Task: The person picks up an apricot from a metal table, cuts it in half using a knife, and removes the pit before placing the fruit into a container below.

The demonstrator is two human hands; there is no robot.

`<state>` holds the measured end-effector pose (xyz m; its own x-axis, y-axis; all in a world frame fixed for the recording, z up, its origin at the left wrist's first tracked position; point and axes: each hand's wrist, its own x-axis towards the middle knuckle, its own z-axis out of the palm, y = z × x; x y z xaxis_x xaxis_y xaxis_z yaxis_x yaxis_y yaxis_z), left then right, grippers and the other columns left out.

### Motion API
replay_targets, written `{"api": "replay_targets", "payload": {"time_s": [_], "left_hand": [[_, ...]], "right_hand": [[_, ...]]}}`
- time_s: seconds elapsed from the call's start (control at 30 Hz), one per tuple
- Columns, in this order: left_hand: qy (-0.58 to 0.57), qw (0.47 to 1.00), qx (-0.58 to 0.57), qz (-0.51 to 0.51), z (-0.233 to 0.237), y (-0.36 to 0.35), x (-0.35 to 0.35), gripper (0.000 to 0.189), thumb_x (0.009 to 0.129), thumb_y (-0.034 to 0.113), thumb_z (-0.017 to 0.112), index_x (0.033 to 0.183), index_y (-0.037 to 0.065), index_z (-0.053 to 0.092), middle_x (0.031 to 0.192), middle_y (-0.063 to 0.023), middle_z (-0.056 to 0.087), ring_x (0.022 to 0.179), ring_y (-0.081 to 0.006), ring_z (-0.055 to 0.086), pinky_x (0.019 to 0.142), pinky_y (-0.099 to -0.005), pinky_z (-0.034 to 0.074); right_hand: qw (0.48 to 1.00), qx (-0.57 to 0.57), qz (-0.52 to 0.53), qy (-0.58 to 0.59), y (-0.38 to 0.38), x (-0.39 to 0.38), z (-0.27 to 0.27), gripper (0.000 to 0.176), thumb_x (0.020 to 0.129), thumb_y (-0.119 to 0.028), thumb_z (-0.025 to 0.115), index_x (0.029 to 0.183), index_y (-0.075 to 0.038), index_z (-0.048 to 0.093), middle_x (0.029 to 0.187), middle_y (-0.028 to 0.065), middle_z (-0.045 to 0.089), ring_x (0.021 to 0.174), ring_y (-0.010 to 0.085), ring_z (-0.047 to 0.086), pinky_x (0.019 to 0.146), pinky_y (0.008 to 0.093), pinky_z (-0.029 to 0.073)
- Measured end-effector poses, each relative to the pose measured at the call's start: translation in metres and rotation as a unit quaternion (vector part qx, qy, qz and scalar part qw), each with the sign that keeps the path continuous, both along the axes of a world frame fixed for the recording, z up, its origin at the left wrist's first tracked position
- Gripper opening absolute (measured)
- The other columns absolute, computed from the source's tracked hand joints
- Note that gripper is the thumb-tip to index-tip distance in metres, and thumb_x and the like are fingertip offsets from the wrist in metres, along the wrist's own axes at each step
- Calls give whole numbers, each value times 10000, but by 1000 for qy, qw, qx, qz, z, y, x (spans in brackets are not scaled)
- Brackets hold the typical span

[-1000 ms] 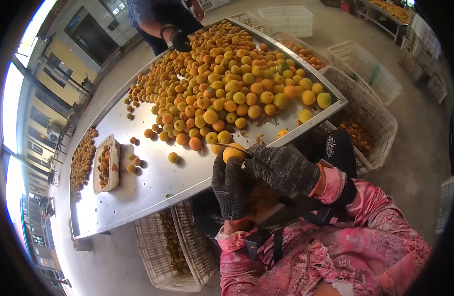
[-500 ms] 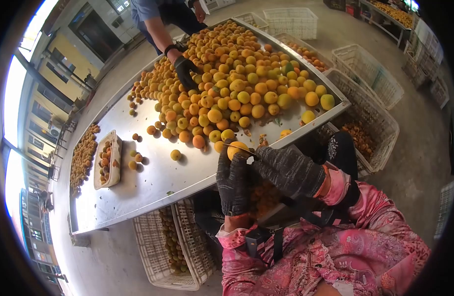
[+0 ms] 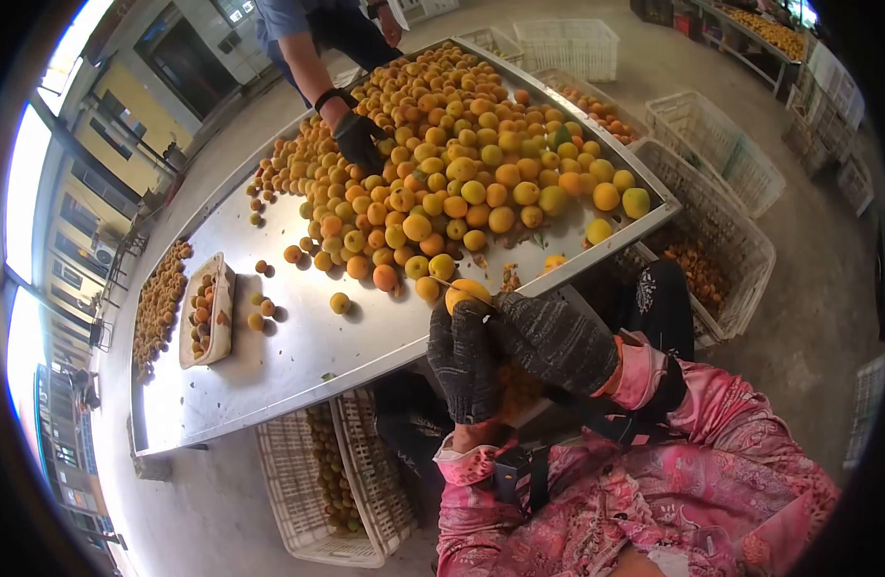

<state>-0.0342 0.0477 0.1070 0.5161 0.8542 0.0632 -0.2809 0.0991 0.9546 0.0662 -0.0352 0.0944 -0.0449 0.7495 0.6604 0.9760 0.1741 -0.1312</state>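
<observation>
Both my hands wear dark knit gloves and meet at the near edge of a steel table. My left hand cups an orange-yellow apricot from below. My right hand presses against the fruit from the right and grips a thin knife blade that pokes out to the left across its top. A big heap of apricots covers the far half of the table.
A co-worker's gloved hand rests on the heap at the far side. A small white tray of fruit sits at the table's left. White plastic crates stand right of the table, and another crate lies below its near edge.
The co-worker's gloved hand reached onto the heap from the far side. My hands stayed closed around the apricot, turning it slightly against the blade.
</observation>
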Motion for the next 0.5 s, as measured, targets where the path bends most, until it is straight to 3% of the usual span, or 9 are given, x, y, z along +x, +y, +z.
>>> {"api": "replay_targets", "payload": {"time_s": [0.1,0.17,0.2,0.27,0.37,0.43,0.5], "left_hand": [[18,1000,13,6,-10,5,0,282,914,260,489,1030,15,567,774,29,538,612,-35,414,527,-167,335],[28,998,49,3,-9,7,-2,280,918,259,477,1018,15,569,759,35,527,604,-35,403,518,-168,324],[41,997,71,4,-5,7,-4,279,918,250,475,1033,12,563,779,27,537,621,-36,419,534,-170,339],[54,994,93,2,-4,9,-5,278,918,241,473,1048,9,557,799,19,548,638,-37,434,549,-172,355],[46,992,121,8,-5,9,-9,291,919,235,470,1085,6,540,850,0,569,688,-40,466,595,-182,387],[71,992,92,-45,4,9,-11,307,912,224,487,1125,6,522,900,-10,579,725,-51,489,634,-199,411],[44,996,73,-18,-6,5,-4,289,908,219,497,1099,5,529,878,-12,578,713,-56,488,624,-206,411]], "right_hand": [[999,32,-37,13,1,-7,-3,271,788,-98,598,1045,-16,582,1004,147,591,860,305,590,705,390,484],[987,-33,-12,159,2,-5,-1,272,782,-97,595,1043,-20,585,1012,154,589,847,299,596,685,375,493],[987,-33,-10,159,3,1,-2,272,782,-97,595,1043,-20,585,1012,154,589,847,299,596,685,375,493],[994,5,105,-9,8,22,-5,347,803,-161,536,1110,-1,550,1068,203,549,962,318,561,766,398,482],[988,10,147,-38,11,36,-3,333,805,-161,542,1098,-2,555,1056,198,551,921,321,571,733,393,486],[995,-10,92,-25,8,24,-6,326,790,-139,565,1087,-5,561,1047,193,564,881,320,588,714,397,491],[999,-32,37,-10,4,8,-4,321,775,-118,587,1076,-9,566,1037,189,576,840,319,605,695,400,496]]}}
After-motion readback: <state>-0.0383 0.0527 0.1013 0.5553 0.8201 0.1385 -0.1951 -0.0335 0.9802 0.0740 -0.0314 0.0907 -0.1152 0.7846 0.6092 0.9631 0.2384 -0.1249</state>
